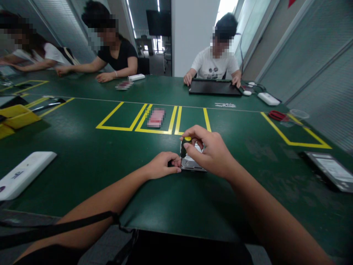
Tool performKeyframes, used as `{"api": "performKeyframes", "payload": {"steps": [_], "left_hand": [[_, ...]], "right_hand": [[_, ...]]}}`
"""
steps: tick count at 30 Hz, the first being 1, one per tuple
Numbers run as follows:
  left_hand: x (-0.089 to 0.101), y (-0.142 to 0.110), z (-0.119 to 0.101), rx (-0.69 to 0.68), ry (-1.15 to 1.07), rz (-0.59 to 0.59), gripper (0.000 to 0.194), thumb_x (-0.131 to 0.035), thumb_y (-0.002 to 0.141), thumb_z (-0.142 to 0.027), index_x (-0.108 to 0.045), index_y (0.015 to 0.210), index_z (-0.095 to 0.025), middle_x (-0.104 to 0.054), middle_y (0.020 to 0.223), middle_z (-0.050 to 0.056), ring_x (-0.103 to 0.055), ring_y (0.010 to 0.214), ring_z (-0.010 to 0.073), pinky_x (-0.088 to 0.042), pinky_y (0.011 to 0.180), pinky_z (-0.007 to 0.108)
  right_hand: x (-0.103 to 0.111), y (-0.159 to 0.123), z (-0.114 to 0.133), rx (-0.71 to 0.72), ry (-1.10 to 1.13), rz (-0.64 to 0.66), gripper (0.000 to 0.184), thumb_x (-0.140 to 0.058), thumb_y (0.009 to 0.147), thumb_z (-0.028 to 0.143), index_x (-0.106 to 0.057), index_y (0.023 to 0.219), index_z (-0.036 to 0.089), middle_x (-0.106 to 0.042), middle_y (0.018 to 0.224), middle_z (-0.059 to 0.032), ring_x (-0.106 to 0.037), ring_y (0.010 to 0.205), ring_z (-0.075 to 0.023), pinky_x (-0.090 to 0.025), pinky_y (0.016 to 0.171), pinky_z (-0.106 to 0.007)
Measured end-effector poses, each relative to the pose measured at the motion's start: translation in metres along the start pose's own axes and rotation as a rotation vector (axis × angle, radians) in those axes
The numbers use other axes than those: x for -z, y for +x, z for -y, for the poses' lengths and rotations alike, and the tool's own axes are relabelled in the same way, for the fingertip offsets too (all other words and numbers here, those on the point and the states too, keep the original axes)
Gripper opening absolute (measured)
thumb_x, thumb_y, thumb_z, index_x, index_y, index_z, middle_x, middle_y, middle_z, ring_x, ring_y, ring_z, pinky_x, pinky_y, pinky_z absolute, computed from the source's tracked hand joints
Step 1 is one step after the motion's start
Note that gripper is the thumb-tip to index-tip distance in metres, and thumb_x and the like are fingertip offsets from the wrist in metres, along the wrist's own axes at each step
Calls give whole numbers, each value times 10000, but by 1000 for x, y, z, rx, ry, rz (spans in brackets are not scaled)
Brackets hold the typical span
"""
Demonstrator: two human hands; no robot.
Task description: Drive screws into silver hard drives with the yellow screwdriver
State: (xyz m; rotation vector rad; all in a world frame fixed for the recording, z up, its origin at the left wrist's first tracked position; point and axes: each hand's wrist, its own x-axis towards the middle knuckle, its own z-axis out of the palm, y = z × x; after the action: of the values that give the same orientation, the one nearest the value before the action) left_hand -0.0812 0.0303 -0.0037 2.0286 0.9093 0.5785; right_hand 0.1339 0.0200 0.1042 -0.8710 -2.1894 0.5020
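Silver drive [191,164], dark-handled screwdriver [184,150] stood nearly upright at its left side: slip risk.
Tip too small to check; if poorly seated or pushed off-axis, it could skate, scratching the casing or jabbing the left hand [162,166] right beside it. Loose bracing could also let the drive turn on the green bench [154,206], where it lies between both hands. Right hand [213,151]: narrow, thumb and fingers closed round the handle. Left: half-curled at the drive's left edge; can't tell if gripping.
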Motion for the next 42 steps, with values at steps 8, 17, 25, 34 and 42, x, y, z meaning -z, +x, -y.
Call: {"api": "performKeyframes", "payload": {"steps": [8, 17, 25, 34, 42], "left_hand": [[0, 0, 0, 17, 10, 3, 167, -695, 822, -310, -629, 845, -158, -608, 773, -13, -555, 723, 137, -428, 699, 264], [1, 0, -1, 21, -25, 14, 173, -704, 819, -308, -631, 853, -155, -601, 769, -14, -555, 722, 134, -432, 697, 262], [2, 0, -1, 36, -16, 14, 177, -711, 816, -311, -640, 853, -152, -627, 792, -4, -568, 721, 135, -442, 687, 260], [1, 0, 0, 39, -44, 7, 174, -712, 810, -300, -636, 853, -149, -606, 776, -18, -553, 718, 127, -435, 691, 251], [1, 0, -1, 47, -31, 16, 179, -700, 819, -306, -646, 876, -145, -615, 776, -13, -566, 717, 128, -440, 691, 253]], "right_hand": [[-8, 4, -7, 65, -16, -109, 190, -628, 909, 345, -647, 970, 166, -601, 879, -20, -497, 742, -113, -368, 696, -254], [-6, 1, -5, 39, -6, -93, 165, -569, 902, 238, -649, 1027, 166, -644, 938, -17, -548, 788, -118, -393, 722, -265], [-5, 3, -7, 115, 16, -113, 158, -645, 906, 313, -662, 941, 159, -652, 905, -19, -545, 788, -115, -405, 703, -249], [-2, 1, -6, 149, 103, -47, 208, -550, 919, 198, -690, 1068, 158, -700, 1046, -24, -627, 873, -114, -467, 753, -250], [-2, 3, -5, 222, 107, -57, 130, -606, 931, 207, -679, 1010, 135, -671, 959, -30, -603, 869, -104, -456, 777, -242]]}}
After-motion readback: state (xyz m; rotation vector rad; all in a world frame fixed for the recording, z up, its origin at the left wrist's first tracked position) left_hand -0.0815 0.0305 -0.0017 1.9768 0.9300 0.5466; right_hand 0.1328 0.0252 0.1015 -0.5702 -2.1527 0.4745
